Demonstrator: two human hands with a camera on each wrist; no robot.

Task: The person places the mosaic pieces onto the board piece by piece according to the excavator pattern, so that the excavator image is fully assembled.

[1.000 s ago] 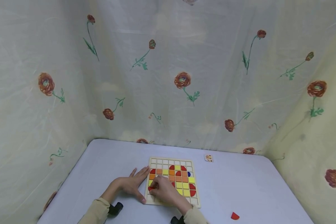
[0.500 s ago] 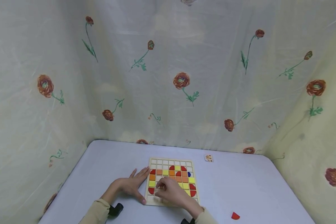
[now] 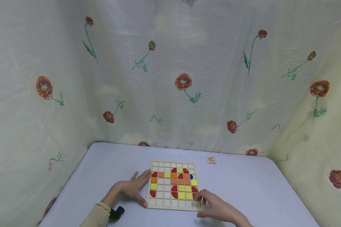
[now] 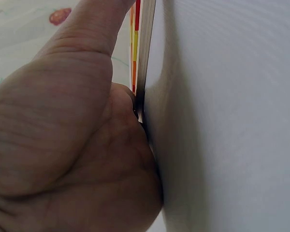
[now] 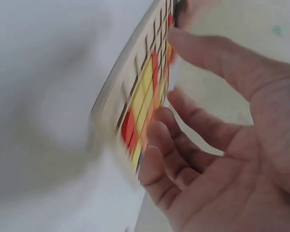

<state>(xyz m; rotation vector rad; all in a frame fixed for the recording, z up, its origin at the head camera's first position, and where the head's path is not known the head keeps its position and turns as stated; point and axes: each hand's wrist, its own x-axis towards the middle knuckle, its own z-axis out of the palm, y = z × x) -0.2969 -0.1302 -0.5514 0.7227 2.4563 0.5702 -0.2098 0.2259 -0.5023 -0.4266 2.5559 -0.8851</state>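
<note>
A wooden grid board (image 3: pixel 162 203) lies on the table, with red, yellow, orange and blue pieces in many of its squares. Spread along its left edge, my left hand (image 3: pixel 134 188) rests on the table, thumb at the near corner and fingertips at the upper left side. My right hand (image 3: pixel 216 206) is over the board's near right corner, fingers loosely bent and holding nothing. In the right wrist view the thumb and fingers (image 5: pixel 208 48) stand apart. A red quarter-round piece (image 3: pixel 152 193) sits in the left column. Yellow squares (image 3: pixel 181 195) fill part of the lower middle.
A small printed card (image 3: pixel 211 160) lies beyond the board's upper right corner. The white table (image 3: pixel 267 186) has rounded far corners, and a flowered curtain (image 3: pixel 164 94) hangs behind it and at both sides.
My right hand has moved from the board's left column to its near right corner, uncovering the lower squares. The loose red piece at the right is now out of sight behind the right forearm. The left hand stays put.
</note>
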